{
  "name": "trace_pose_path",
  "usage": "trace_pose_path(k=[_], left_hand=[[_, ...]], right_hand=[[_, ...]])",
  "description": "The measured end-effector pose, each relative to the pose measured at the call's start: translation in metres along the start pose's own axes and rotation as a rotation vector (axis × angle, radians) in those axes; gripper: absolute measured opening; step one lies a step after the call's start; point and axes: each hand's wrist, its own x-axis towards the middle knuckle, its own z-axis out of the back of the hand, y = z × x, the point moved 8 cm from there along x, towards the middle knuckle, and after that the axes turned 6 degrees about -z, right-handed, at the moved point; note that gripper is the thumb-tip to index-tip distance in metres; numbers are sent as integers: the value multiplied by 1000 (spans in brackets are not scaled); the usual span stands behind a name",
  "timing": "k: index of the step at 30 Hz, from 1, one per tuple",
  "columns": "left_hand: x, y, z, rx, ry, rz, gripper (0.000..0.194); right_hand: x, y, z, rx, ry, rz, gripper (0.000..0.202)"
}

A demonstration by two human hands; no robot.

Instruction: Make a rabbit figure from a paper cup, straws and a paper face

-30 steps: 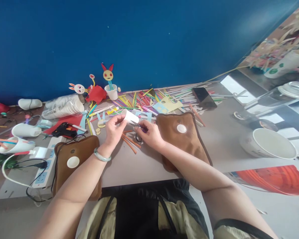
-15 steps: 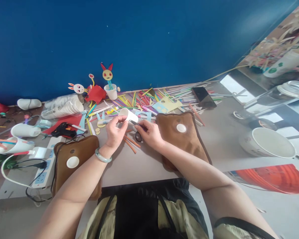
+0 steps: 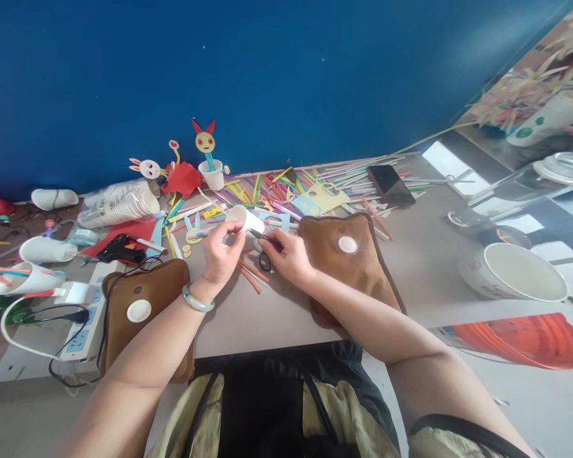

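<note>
My left hand (image 3: 221, 254) pinches a white paper cup (image 3: 251, 221), which is tipped on its side with its mouth facing up and left. My right hand (image 3: 286, 254) is closed on black-handled scissors (image 3: 265, 261), whose point meets the base end of the cup. One loop of the handle hangs below my fingers; whether the blades go through the cup I cannot tell. Beneath the hands lie several orange-brown sticks (image 3: 251, 280). Just left of the cup sits a pale round cutout with blue ears (image 3: 194, 233).
Brown cushioned pads with white discs flank my hands, one at left (image 3: 146, 286) and one at right (image 3: 348, 273). Colored sticks (image 3: 286, 191) and a phone (image 3: 390, 186) lie behind. At left are stacked cups (image 3: 128, 207), a glue gun (image 3: 120, 250) and a power strip (image 3: 88, 318). A bucket (image 3: 516, 273) stands right.
Both hands keep nearly the same place and hold. The scissors have turned slightly against the cup, and the view has shifted a little.
</note>
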Motion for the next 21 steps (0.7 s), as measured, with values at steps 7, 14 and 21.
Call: trace_pose_path(k=[7,14,21], left_hand=[[-1,0,0,-14,-2,11,13],[-6,21,-11,-285,15,337,19],[-7,32,-14,-416,32,513,19]], right_hand=[[-4,5,2,-114,-42,80,25],[-8,8,0,-362,-59,199,32],[-9,12,-2,-502,-55,287,34]])
